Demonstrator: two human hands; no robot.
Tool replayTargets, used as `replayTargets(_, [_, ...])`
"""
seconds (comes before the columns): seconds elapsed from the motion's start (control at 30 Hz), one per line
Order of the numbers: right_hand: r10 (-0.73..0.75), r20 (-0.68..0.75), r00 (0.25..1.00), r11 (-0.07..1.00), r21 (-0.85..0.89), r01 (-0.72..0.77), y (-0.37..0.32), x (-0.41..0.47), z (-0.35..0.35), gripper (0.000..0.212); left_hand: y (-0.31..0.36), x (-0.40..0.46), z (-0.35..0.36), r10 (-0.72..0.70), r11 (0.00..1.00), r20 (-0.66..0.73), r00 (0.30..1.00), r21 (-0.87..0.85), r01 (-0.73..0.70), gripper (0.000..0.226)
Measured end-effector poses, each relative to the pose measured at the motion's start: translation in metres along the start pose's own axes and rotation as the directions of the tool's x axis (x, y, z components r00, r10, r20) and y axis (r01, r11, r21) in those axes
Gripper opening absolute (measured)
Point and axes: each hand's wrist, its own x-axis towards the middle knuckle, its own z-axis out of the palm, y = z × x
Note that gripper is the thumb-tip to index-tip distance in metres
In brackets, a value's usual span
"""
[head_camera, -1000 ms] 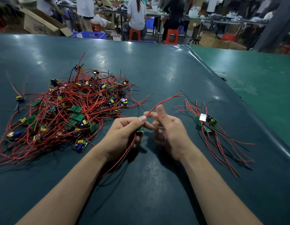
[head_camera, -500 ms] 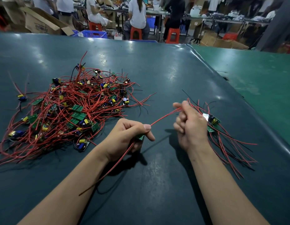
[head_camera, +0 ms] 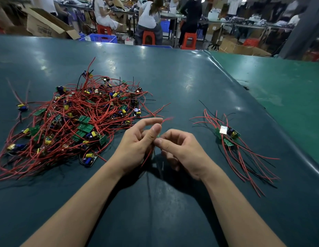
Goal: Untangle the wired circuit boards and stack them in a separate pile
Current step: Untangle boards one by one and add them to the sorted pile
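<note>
Two bare forearms, left hand [head_camera: 137, 145], right hand [head_camera: 181, 154], seemingly no sleeves or jewellery

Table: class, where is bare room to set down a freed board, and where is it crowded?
Bare mat lies between the tangled heap and the small sorted pile, beyond both hands, and along the table far edge. The left side is crowded.

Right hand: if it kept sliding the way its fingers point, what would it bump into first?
The right hand points leftward at the left hand, whose fingertips it nearly touches over a small wired board. Beyond lies the tangled pile, as far as depth shows.
</note>
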Motion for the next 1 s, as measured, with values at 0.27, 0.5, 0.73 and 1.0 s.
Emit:
replayTargets(0.27, [0.054,0.052,0.997,0.997,0.051,-0.057,-0.006,-0.004,-0.003,0.033,-0.003,0.002,-0.004,0.001,0.997,0.078,0.997,0.072,-0.007,0.043])
replayTargets(0.5, [0.019,-0.212,0.977,0.964,0.264,0.038,-0.011,0.001,-0.009,0.012,-0.002,0.005,-0.012,0.256,0.927,-0.234,0.938,0.335,-0.17,0.031])
replayTargets(0.73, [0.039,-0.814,0.579,0.808,0.367,0.461,-0.019,0.008,-0.028,0.011,0.001,0.005,-0.024,0.642,0.721,-0.407,0.65,0.61,-0.329,0.036])
replayTargets(1.0, [0.387,-0.678,0.625,0.53,0.718,0.451,-0.018,-0.004,-0.033,0.015,0.008,0.0,-0.031,0.778,0.361,-0.313,0.545,0.932,0.021,0.022])
